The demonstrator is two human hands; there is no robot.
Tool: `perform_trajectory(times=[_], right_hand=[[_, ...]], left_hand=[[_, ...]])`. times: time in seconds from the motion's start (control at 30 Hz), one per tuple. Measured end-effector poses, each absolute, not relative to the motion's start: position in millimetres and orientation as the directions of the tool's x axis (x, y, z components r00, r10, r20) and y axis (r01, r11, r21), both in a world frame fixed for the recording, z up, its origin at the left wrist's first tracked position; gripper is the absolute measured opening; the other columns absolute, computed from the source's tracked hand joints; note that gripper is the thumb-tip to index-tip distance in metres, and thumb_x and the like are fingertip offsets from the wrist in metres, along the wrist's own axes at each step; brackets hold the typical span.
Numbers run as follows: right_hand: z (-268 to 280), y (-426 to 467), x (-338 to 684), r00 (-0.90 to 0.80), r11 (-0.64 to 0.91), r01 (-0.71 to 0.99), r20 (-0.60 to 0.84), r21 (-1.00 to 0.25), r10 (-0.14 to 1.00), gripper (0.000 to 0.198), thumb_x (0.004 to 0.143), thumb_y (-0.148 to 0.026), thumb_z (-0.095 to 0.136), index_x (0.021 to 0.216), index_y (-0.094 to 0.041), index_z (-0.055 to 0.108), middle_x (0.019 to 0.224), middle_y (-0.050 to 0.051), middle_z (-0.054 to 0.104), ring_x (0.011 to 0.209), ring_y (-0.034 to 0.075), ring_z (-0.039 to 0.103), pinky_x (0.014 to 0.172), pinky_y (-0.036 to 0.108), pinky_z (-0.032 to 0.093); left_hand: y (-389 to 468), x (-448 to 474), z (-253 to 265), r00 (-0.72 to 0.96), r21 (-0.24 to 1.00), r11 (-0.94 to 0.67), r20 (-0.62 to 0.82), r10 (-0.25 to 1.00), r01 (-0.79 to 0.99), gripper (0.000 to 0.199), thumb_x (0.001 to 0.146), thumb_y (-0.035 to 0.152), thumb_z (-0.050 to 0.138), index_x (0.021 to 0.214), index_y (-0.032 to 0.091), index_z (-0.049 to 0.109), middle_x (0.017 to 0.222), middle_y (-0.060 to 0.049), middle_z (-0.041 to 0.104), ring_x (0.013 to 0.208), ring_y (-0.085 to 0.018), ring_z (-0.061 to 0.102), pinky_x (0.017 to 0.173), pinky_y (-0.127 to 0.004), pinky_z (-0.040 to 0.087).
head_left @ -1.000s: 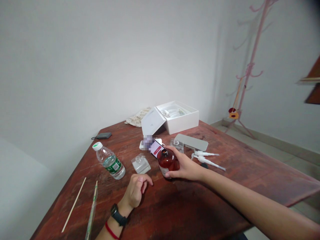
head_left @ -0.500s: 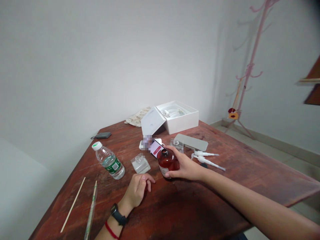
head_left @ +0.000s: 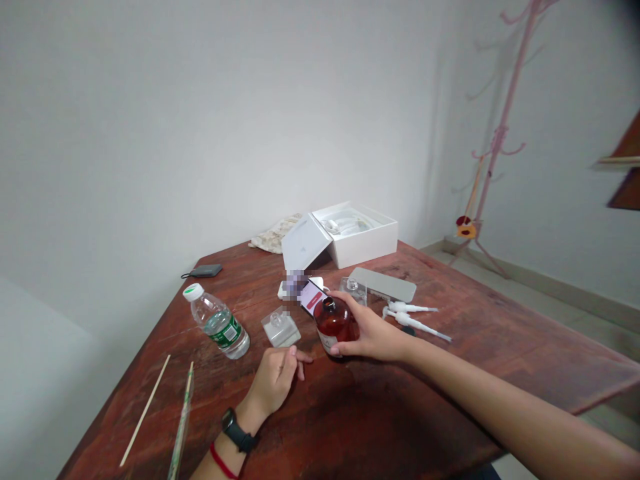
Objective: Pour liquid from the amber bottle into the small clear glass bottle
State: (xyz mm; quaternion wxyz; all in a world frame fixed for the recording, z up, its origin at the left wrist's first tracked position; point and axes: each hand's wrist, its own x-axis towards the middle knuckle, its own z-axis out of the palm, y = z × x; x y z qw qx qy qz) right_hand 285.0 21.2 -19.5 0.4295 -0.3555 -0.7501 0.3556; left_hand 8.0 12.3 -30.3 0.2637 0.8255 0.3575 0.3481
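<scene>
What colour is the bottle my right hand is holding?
Amber-brown glass bottle with a pale label low on it, seen in the head view, held by the right hand.

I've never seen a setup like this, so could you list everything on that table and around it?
amber bottle: 1, brown glass, open, table middle
water bottle: 1, clear, green label, left
small glass bottles: 2, clear, flanking the amber bottle
pump heads: 2, white, right of the amber bottle
white box: 1, open, far edge
grey lid: 1, before the box
sticks: 2, near left
table: 1, reddish wood
coat stand: 1, pink, corner
left hand: curled, resting on the table
right hand: grip around the amber bottle
</scene>
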Motion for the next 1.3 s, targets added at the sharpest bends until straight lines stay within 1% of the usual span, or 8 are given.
perform_trajectory(times=[0.13, 0.23, 0.3, 0.53, 0.8, 1.0, 1.17, 1.3], right_hand=[[-16.8, 20.1, 285.8, -0.378, 0.475, 0.239, 0.369, -0.847, 0.849, 0.104, 0.076, -0.045, 0.094, 0.157, -0.023, 0.033, 0.151, 0.019, 0.060, 0.139, 0.037, 0.060, 0.121, 0.058, 0.041], [-16.2, 19.6, 285.6, -0.369, 0.476, 0.248, 0.372, -0.844, 0.852, 0.103, 0.075, -0.044, 0.095, 0.156, -0.024, 0.035, 0.151, 0.018, 0.060, 0.138, 0.037, 0.060, 0.120, 0.058, 0.042], [-16.6, 19.5, 285.2, -0.360, 0.484, 0.247, 0.384, -0.840, 0.850, 0.102, 0.074, -0.043, 0.095, 0.156, -0.024, 0.036, 0.150, 0.018, 0.060, 0.138, 0.038, 0.060, 0.120, 0.058, 0.042], [-17.0, 20.2, 284.7, -0.356, 0.486, 0.248, 0.387, -0.838, 0.850, 0.102, 0.073, -0.043, 0.095, 0.155, -0.024, 0.037, 0.149, 0.018, 0.061, 0.137, 0.038, 0.061, 0.120, 0.057, 0.042], [-16.9, 19.7, 284.9, -0.353, 0.503, 0.236, 0.409, -0.831, 0.841, 0.104, 0.073, -0.045, 0.096, 0.156, -0.023, 0.038, 0.147, 0.017, 0.064, 0.136, 0.037, 0.063, 0.119, 0.056, 0.044], [-17.4, 20.2, 284.8, -0.357, 0.502, 0.238, 0.406, -0.831, 0.841, 0.104, 0.074, -0.043, 0.096, 0.158, -0.024, 0.037, 0.147, 0.017, 0.064, 0.136, 0.037, 0.063, 0.120, 0.058, 0.043], [-18.3, 20.9, 284.7, -0.351, 0.515, 0.244, 0.420, -0.822, 0.837, 0.105, 0.074, -0.043, 0.095, 0.159, -0.024, 0.036, 0.150, 0.018, 0.062, 0.139, 0.038, 0.061, 0.122, 0.059, 0.040], [-18.3, 21.4, 285.0, -0.364, 0.511, 0.238, 0.412, -0.826, 0.835, 0.107, 0.074, -0.046, 0.095, 0.159, -0.025, 0.035, 0.151, 0.018, 0.061, 0.141, 0.038, 0.059, 0.122, 0.059, 0.040]], left_hand=[[13.6, 10.9, -27.4, 0.487, 0.653, -0.611, 0.395, 0.779, 0.447, 0.058, 0.110, 0.044, 0.047, 0.066, 0.018, 0.074, 0.061, -0.005, 0.072, 0.063, -0.019, 0.070, 0.068, -0.027, 0.050], [12.5, 10.2, -26.7, 0.488, 0.638, -0.608, 0.385, 0.783, 0.473, 0.046, 0.107, 0.042, 0.055, 0.077, 0.018, 0.080, 0.057, -0.003, 0.070, 0.050, -0.017, 0.061, 0.054, -0.027, 0.044], [10.9, 9.5, -26.6, 0.494, 0.631, -0.609, 0.379, 0.783, 0.481, 0.044, 0.107, 0.043, 0.055, 0.082, 0.018, 0.081, 0.058, -0.003, 0.071, 0.048, -0.017, 0.059, 0.051, -0.027, 0.041], [8.7, 10.3, -27.3, 0.520, 0.620, -0.619, 0.366, 0.772, 0.482, 0.043, 0.107, 0.038, 0.055, 0.079, 0.019, 0.081, 0.061, -0.003, 0.073, 0.049, -0.017, 0.061, 0.053, -0.027, 0.043], [10.3, 10.6, -25.7, 0.519, 0.640, -0.614, 0.366, 0.772, 0.462, 0.042, 0.107, 0.035, 0.054, 0.079, 0.018, 0.081, 0.074, -0.006, 0.081, 0.064, -0.021, 0.074, 0.062, -0.027, 0.050], [9.5, 10.6, -25.7, 0.512, 0.639, -0.610, 0.367, 0.777, 0.469, 0.042, 0.107, 0.035, 0.055, 0.078, 0.017, 0.080, 0.071, -0.006, 0.080, 0.062, -0.020, 0.073, 0.061, -0.027, 0.049], [10.2, 10.1, -25.8, 0.504, 0.637, -0.614, 0.379, 0.776, 0.466, 0.043, 0.107, 0.036, 0.054, 0.078, 0.018, 0.080, 0.076, -0.007, 0.082, 0.067, -0.022, 0.075, 0.064, -0.028, 0.052], [10.6, 9.3, -25.0, 0.502, 0.629, -0.621, 0.390, 0.772, 0.467, 0.047, 0.108, 0.041, 0.052, 0.077, 0.019, 0.079, 0.069, -0.007, 0.078, 0.059, -0.021, 0.070, 0.059, -0.029, 0.050]])
